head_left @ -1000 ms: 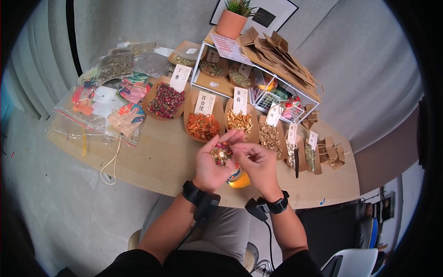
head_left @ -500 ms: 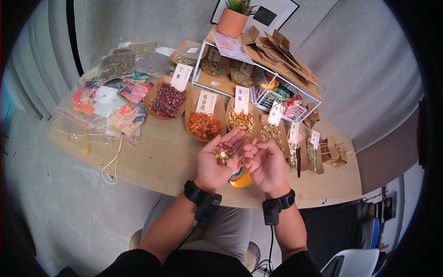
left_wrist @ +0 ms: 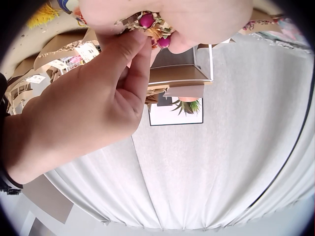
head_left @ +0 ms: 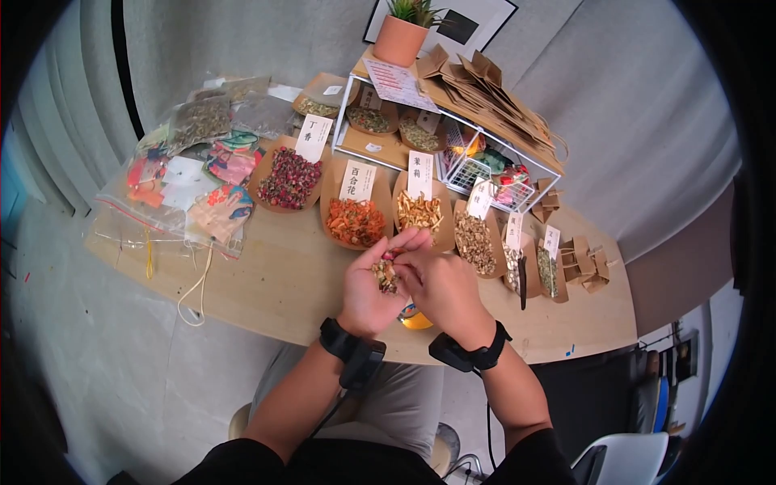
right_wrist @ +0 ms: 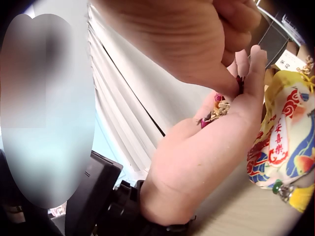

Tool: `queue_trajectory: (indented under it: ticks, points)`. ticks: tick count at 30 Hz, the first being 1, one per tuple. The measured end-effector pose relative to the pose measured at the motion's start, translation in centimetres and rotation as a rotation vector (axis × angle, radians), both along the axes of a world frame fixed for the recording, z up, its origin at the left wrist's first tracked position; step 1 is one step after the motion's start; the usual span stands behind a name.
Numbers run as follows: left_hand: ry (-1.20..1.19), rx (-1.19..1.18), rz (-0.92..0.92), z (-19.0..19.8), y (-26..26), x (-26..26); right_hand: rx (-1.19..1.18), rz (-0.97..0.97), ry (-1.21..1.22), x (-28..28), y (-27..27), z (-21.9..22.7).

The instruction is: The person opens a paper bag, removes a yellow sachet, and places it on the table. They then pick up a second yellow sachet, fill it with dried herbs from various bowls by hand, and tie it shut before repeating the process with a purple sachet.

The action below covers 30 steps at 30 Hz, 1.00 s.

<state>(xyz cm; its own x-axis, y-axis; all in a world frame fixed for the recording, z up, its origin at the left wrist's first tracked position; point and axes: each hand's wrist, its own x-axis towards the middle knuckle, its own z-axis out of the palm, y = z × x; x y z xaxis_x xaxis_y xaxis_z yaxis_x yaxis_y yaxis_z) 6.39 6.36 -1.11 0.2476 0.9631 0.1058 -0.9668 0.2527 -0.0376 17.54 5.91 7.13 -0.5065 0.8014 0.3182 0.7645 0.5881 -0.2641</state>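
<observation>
My left hand (head_left: 365,299) is held palm up over the table, lightly cupped under a small heap of mixed dried flowers and herbs (head_left: 386,277). Pink buds and pale bits show in that heap in the left wrist view. Over the palm, my right hand (head_left: 449,287) has thumb and forefinger together in the heap, pinching some of the dried flowers (left_wrist: 146,20). Its other fingers are curled, as the right wrist view shows. Below the hands lies a sachet (right_wrist: 283,145) with a printed fish and a yellow tassel (right_wrist: 301,199), partly hidden in the head view.
Paper trays stand in a row beyond the hands, among them rosebuds (head_left: 288,179), orange petals (head_left: 356,222) and pale chips (head_left: 475,244), with label cards. A plastic bag of fabric pouches (head_left: 222,212) lies left. Behind stands a shelf (head_left: 388,152) carrying paper bags (head_left: 485,97) and a potted plant (head_left: 400,40).
My right hand drew back from the left palm with its fingers turned up, then came back over it, back of the hand upward. The left hand stays nearly still.
</observation>
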Motion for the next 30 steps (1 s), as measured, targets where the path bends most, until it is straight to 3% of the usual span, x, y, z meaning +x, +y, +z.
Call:
queue_trajectory:
  ticks: [2,5,8,11,14,17,23,26,29,30]
  points:
    - [-0.008,0.021,-0.008,0.0,0.0,0.0,-0.023,-0.04,0.043,-0.2,-0.1,0.1]
    - [-0.008,0.042,-0.018,-0.1,0.0,-0.1,-0.239,-0.077,0.353,-0.2,0.1,0.0]
    - [0.028,0.046,0.001,-0.1,0.1,-0.1,-0.35,-0.081,0.446,0.6,0.6,-0.4]
    - [0.029,0.006,0.006,0.0,0.0,-0.1,-0.5,-0.014,0.779,1.1,1.2,-2.2]
    - [-0.001,-0.042,0.001,0.0,0.0,0.0,-1.011,-0.183,1.255,1.5,0.8,-0.1]
    - [-0.036,-0.068,-0.015,0.2,-0.1,0.0,-1.247,-0.172,1.506,1.8,1.0,0.4]
    - [0.024,-0.099,-0.006,0.7,-0.3,-0.1,-1.242,0.077,1.262,3.2,1.4,-1.2]
    - [0.032,-0.085,0.009,0.3,-0.1,0.0,-0.649,0.089,0.768,1.7,0.3,-2.0]
    - [0.055,-0.107,0.001,0.8,-0.3,0.0,-0.436,-0.031,0.333,1.1,-0.4,-1.0]
    - [0.064,-0.098,-0.006,0.8,-0.3,0.0,-0.373,-0.025,0.3,1.0,-0.5,-1.1]
